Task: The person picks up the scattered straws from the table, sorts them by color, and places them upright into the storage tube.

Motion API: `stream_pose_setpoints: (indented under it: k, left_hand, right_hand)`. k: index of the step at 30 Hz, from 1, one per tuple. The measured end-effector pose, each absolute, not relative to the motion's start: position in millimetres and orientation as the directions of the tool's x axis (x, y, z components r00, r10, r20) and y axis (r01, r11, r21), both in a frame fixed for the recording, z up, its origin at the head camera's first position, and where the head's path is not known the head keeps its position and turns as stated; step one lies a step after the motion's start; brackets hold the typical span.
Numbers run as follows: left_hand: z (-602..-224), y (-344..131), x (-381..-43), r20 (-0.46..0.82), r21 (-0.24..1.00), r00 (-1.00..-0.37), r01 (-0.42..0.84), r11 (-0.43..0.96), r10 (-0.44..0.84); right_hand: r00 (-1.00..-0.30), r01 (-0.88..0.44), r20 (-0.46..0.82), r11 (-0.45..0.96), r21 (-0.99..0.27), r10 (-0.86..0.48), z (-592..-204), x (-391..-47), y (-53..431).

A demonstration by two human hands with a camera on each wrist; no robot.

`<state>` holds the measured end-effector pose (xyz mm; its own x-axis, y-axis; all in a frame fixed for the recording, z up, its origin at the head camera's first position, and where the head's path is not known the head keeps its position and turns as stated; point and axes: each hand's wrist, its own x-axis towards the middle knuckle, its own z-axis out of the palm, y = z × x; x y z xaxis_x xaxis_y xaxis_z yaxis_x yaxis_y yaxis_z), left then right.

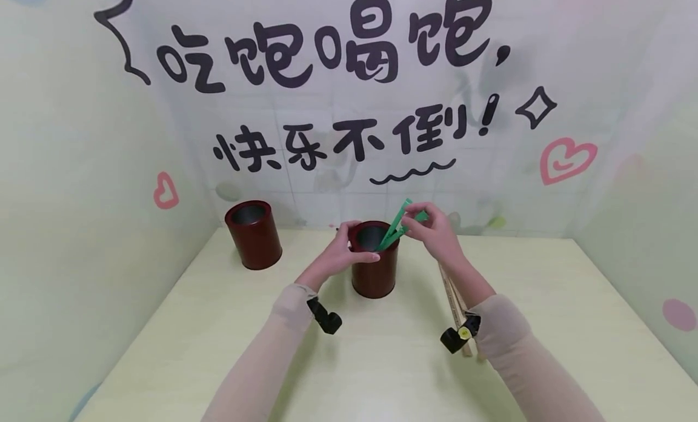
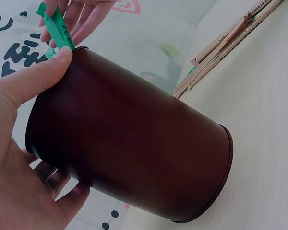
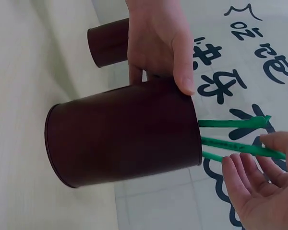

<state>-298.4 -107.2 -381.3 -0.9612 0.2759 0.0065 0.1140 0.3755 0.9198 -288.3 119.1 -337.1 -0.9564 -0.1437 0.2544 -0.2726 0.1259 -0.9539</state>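
- The can point(image 1: 375, 276) is upright on the table point(image 1: 382, 361), near the middle of the back edge. Its mouth faces up, which leaves the top open to both hands.
- The left hand point(image 1: 339, 253) is curled round the can's upper left side, with the thumb across the near side by the rim and the fingers on the far side. This grip probably keeps the can from sliding or tipping.
- The right hand point(image 1: 436, 234), above and to the right of the rim, pinches green sticks point(image 3: 233, 145) between thumb and fingers. It holds them by the upper part, probably so that the fingers stay clear of the rim.
- The green sticks slant out of the mouth towards the right, apart from one another; the right wrist view shows three. Their lower ends are hidden in the can.
- Brown sticks point(image 1: 454, 301) lie to the right of the can, towards the table's right edge and partly under the right forearm. They run roughly front to back, within easy reach of that hand.
- A second can point(image 1: 259, 246) stands near the back left corner, untouched and out of the hands' way.
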Motion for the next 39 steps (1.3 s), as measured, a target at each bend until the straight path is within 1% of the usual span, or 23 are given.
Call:
stream_pose_setpoints:
  k: [4,9,13,17,26,29,34,39]
  left_hand:
    - [-380.9,-106.4,-301.1,-0.003,0.92,-0.959,0.108,0.377,0.283]
    - [-383.4,-105.5,-305.1,-0.026,0.916,-0.96,0.088,0.391,0.278]
    - [-384.5,-107.4,-304.7,-0.026,0.916,-0.96,0.089,0.392,0.279]
    - [-383.3,-107.7,-305.9,-0.026,0.913,-0.96,0.09,0.397,0.277]
    - [-383.9,-106.3,-309.3,-0.029,0.917,-0.959,0.087,0.389,0.283]
    - [-383.2,-106.0,-308.2,-0.026,0.918,-0.959,0.088,0.386,0.281]
    - [-383.5,-106.1,-307.8,-0.025,0.917,-0.959,0.091,0.388,0.283]
    - [-382.4,-106.3,-307.3,-0.026,0.918,-0.959,0.09,0.387,0.283]
  right_hand:
    - [-0.961,-0.255,0.236,0.124,-0.959,-0.145,-337.2,-286.6,135.8]
    - [-0.976,-0.198,0.182,0.14,-0.97,-0.121,-341.2,-282.9,162.3]
    - [-0.981,-0.178,0.166,0.136,-0.975,-0.097,-349.2,-280.2,183.5]
    - [-0.987,-0.156,0.145,0.177,-0.972,-0.07,-361.9,-281.1,207.8]
    - [-0.999,-0.021,0.01,0.345,-0.938,-0.035,-402.4,-284.4,248.1]
    - [-0.997,0.033,-0.058,0.396,-0.918,-0.051,-416.0,-286.5,254.5]
    - [-0.981,0.084,-0.166,0.557,-0.827,-0.1,-431.9,-288.0,255.9]
    - [-0.98,0.075,-0.184,0.698,-0.712,-0.082,-435.6,-286.8,248.1]
